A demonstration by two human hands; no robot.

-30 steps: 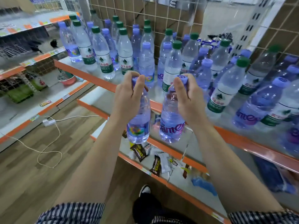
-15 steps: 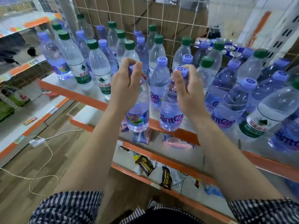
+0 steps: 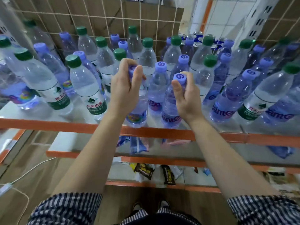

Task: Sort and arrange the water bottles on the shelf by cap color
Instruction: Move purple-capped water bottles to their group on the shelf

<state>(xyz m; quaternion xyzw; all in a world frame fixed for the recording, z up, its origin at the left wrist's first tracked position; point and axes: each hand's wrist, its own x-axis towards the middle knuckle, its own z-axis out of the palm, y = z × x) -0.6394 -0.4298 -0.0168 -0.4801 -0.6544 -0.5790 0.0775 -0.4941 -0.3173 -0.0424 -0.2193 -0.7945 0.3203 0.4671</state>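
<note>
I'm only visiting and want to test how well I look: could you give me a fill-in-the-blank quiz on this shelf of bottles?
1. The left hand holds a clear plastic water bottle with a ____ cap.
2. The right hand holds a matching bottle, so ____ bottles are held.
3. The white-labelled bottles on the metal shelf have ____ caps.
4. The shelf's front edge is ____.
Missing words: purple, two, green, orange.

Striped short sleeves, bare forearms, dark shoes

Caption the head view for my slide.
Left hand grips the left purple-capped bottle, right hand the right purple-capped bottle, at the shelf front.
</note>
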